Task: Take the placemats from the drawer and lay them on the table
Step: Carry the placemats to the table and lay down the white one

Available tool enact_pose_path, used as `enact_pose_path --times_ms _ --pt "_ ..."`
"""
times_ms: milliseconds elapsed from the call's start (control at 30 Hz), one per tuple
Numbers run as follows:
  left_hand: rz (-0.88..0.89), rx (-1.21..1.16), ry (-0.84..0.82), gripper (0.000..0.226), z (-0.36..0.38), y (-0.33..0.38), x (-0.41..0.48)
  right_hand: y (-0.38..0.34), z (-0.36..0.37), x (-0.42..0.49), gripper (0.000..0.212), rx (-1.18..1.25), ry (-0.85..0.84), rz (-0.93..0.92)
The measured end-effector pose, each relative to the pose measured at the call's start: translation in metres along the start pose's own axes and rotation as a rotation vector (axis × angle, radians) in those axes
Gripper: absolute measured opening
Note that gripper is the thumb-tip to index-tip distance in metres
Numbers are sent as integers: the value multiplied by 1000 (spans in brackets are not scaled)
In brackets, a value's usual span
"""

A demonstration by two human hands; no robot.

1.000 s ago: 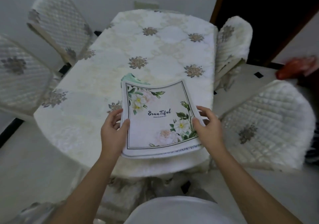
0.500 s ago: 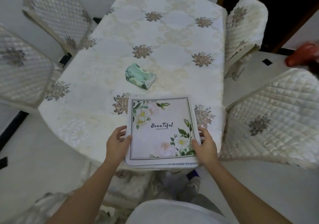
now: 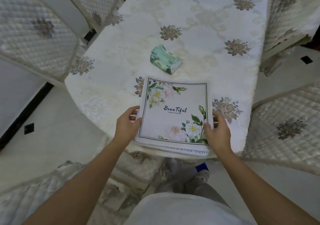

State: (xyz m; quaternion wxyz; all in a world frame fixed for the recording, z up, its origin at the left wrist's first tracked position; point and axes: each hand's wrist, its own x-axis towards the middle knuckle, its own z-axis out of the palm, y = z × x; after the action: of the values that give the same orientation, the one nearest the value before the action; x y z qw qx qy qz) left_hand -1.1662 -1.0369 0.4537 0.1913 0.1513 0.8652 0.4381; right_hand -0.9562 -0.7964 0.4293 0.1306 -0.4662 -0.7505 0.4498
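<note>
A stack of white placemats [image 3: 174,114] with flower prints and the word "Beautiful" on top lies at the near edge of the table [image 3: 199,27], which wears a cream floral cloth. My left hand [image 3: 127,127] grips the stack's left edge, thumb on top. My right hand [image 3: 217,132] grips its right edge the same way. A lower mat's printed edge shows under the front of the stack. The drawer is out of view.
A green tissue pack [image 3: 165,58] lies on the table just beyond the stack. Quilted cream chairs stand around the table: one at the left [image 3: 34,32], one at the right [image 3: 287,124], one at the far right [image 3: 292,15]. My feet [image 3: 187,174] show below the table edge.
The stack came down from the air onto the table's near edge, uncovering the tissue pack. Both hands kept hold of its sides. The view has closed in on the table.
</note>
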Motion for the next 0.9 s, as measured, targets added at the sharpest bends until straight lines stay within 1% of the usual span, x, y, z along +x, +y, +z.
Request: enact_pose_path --times_ms 167,233,367,467,567,633,767,900 --pt "42 77 98 36 -55 0 39 -50 41 9 42 80 -45 -113" --pt "44 112 137 35 -77 -5 56 -68 58 10 42 110 -74 -132" --pt "1 163 154 34 -113 -23 87 -90 97 9 45 131 -155 -94" --pt "-73 200 139 37 -123 -47 104 -86 121 5 45 98 -201 -74" --pt "-153 233 84 40 -119 -70 105 -78 131 4 43 64 -174 -53" --pt "-172 223 82 42 -114 -78 104 -77 132 5 43 51 -158 -52" --pt "-142 215 124 44 -106 -80 101 -79 132 5 40 71 -134 -47" --pt "-121 190 142 42 -101 -77 100 -77 130 10 26 70 -58 -32"
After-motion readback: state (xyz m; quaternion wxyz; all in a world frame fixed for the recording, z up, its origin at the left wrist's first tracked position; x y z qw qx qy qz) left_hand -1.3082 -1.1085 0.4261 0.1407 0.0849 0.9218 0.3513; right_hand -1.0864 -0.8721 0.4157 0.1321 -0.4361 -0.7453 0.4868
